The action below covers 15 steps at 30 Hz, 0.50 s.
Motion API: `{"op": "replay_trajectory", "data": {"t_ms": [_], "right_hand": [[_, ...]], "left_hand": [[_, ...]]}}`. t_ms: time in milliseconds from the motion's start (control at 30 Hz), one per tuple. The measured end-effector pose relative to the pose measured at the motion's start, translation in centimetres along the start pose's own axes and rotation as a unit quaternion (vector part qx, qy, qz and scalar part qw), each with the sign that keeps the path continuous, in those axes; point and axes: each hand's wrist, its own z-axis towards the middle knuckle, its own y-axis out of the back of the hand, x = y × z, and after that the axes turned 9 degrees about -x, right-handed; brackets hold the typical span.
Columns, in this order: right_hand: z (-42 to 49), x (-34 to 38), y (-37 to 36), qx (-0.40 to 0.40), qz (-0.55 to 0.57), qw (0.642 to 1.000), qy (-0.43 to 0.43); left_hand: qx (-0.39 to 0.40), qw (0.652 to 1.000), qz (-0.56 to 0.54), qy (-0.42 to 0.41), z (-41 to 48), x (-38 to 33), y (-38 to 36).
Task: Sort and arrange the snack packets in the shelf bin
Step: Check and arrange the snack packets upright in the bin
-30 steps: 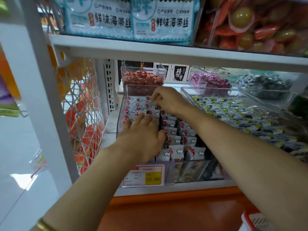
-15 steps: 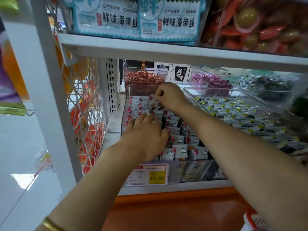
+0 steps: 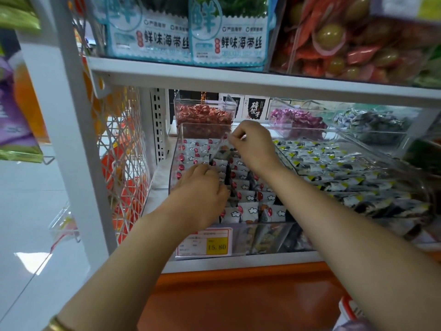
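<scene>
Sorting the bin point(image 3: 173, 168) looks half done — right hand point(image 3: 253, 149) pinches a packet point(image 3: 220, 150), left hand point(image 3: 200, 194) curls on the rows point(image 3: 193, 149), grip unclear

**White shop shelving over a pale, glossy floor**

I looked at a white metal shelving unit. Its broad upright post point(image 3: 78, 163) stood at the left, and a white shelf board point(image 3: 238, 80) ran across above. A perforated back strip point(image 3: 158, 125) showed behind, and a white wire mesh panel point(image 3: 124, 144) closed the left side. Below the lower shelf edge sat an orange base panel point(image 3: 238, 299). The floor point(image 3: 28, 206) at left was pale and glossy, with a bright patch of reflected light point(image 3: 31, 259).
</scene>
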Motion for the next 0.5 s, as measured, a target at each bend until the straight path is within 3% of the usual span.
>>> {"op": "replay_trajectory", "data": {"t_ms": [267,400,500], "right_hand": [[-3.5,1.5,4.5,-0.175,0.064,0.982,-0.033],[-6.3,1.8,6.9,-0.169,0.154,0.966,-0.119],[-7.7,1.6,7.9,-0.143,0.276,0.928,-0.204]], "left_hand": [[-0.163,0.979,-0.119,0.043,-0.5,-0.5,0.9],[-0.162,0.956,-0.232,0.079,-0.9,-0.8,1.4],[-0.143,0.933,-0.313,0.102,-1.2,-1.0,1.7]]}}
